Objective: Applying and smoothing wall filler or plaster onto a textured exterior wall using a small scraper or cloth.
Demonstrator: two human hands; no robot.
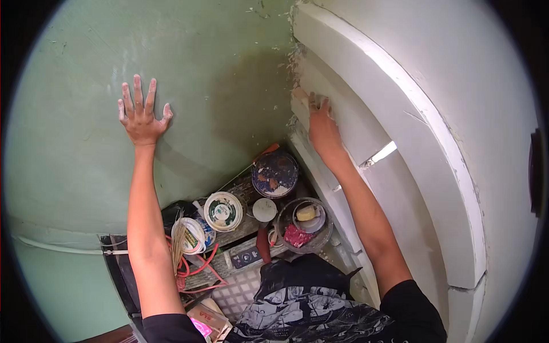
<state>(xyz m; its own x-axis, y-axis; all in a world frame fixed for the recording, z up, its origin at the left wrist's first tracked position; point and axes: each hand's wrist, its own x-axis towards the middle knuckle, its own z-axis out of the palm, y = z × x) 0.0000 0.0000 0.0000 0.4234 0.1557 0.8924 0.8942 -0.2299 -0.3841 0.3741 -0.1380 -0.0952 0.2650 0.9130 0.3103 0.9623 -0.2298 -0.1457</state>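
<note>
Hands are both up on surfaces, well apart. Left hand (pixel 140 114) is flat against the green wall (pixel 68 114), fingers spread, palm pressed on, grasping nothing; looks like a brace. Right hand (pixel 321 123) is on the white moulded frame (pixel 366 80) at the corner where it meets the green wall. Fingers are curled onto a pale chunk (pixel 301 106) at the frame's ragged lower edge; could be filler or a small block, too blurred to tell, and can't tell if it's gripped or just pressed in place.

Key relation: the worked spot sits directly under the right fingertips, at the inner edge of the frame. Frame's long axis runs from that corner down and to the right, roughly along the right forearm. Left hand is far off to the left, so the right hand is the only one near it.

Below, between the arms, a cluttered stand (pixel 229 274) carries:
- dark paint can (pixel 275 174), lid dirty
- white tub with green label (pixel 223 211)
- clear bowl (pixel 303 226) holding a yellow sponge and something pink-red
- red cable (pixel 197 266) coiled by a second white tub

None of these are touched by either hand.
</note>
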